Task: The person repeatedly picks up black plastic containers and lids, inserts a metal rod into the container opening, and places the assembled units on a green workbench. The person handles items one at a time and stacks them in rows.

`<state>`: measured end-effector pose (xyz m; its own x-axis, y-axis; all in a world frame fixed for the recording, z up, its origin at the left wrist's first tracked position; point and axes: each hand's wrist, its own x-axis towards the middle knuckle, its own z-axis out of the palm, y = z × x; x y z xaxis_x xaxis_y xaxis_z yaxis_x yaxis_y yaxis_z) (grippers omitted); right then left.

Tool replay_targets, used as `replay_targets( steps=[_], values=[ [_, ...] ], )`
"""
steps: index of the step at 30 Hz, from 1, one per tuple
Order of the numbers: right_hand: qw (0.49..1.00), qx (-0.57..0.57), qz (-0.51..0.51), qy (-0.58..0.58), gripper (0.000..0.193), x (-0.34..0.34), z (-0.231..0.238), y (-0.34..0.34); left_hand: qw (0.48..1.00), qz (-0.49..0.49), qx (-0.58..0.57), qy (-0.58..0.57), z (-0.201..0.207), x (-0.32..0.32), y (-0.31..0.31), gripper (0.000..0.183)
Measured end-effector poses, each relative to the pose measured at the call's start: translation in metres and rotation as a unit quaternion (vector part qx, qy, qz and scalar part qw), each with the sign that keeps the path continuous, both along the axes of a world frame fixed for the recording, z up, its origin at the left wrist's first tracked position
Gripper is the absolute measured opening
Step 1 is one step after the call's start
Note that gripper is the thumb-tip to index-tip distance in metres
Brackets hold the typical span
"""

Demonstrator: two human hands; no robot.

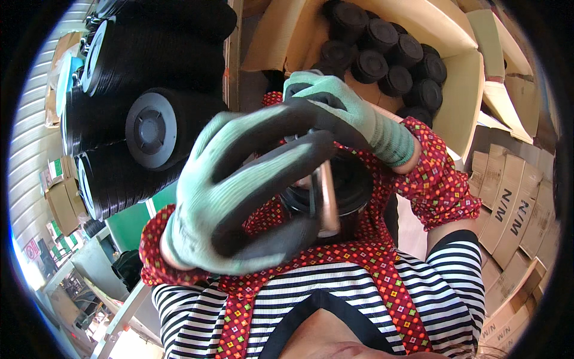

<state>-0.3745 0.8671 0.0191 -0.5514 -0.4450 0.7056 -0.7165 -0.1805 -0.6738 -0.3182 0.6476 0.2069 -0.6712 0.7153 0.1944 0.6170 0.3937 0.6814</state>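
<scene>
Both hands wear mint-green work gloves with black palms. My left hand (209, 185), smeared by motion, curves in front of my chest with its thumb and fingers around a shiny brownish band (326, 200), which looks like the edge of a tape roll. Just behind that band, close against my body, is a black round piece (353, 185) with a ringed top, partly hidden by the glove. Farther away, my right hand (335, 99) bends its fingers inward near the left fingertips. What lies in the right fingers is hidden.
An open carton (472, 90) at the far right holds several black round pieces (382, 36). Large black ribbed rolls (149, 128), one with a grey hub, are stacked on the left. Flattened cartons (508, 197) stand at the right. Shelving (78, 275) is at the lower left.
</scene>
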Motion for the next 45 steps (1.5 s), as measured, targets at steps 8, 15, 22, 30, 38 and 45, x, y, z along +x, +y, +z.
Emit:
replay_targets(
  steps=[8, 15, 22, 30, 38, 45],
  values=[
    [0.959, 0.013, 0.157, -0.234, 0.032, 0.017, 0.008, 0.023, 1.0, 0.017, -0.016, 0.011, -0.034, 0.0, 0.098, 0.043],
    [0.955, -0.004, 0.156, -0.251, 0.032, 0.034, 0.013, 0.023, 0.975, -0.003, -0.221, 0.023, -0.03, 0.0, 0.132, 0.043],
    [0.954, -0.005, 0.159, -0.255, 0.031, 0.03, 0.007, 0.035, 0.999, 0.026, -0.023, -0.01, -0.03, 0.008, 0.115, 0.04],
    [0.956, -0.025, 0.16, -0.245, 0.03, 0.036, 0.006, 0.031, 0.999, 0.0, -0.028, 0.015, -0.044, -0.005, 0.125, 0.035],
    [0.972, -0.018, 0.152, -0.179, 0.029, 0.035, 0.021, 0.034, 0.957, -0.089, -0.274, -0.021, -0.03, 0.016, 0.166, 0.036],
    [0.985, -0.116, 0.118, -0.05, 0.029, 0.028, -0.007, -0.018, 0.984, -0.148, 0.04, -0.087, -0.035, 0.009, 0.114, 0.043]
  ],
)
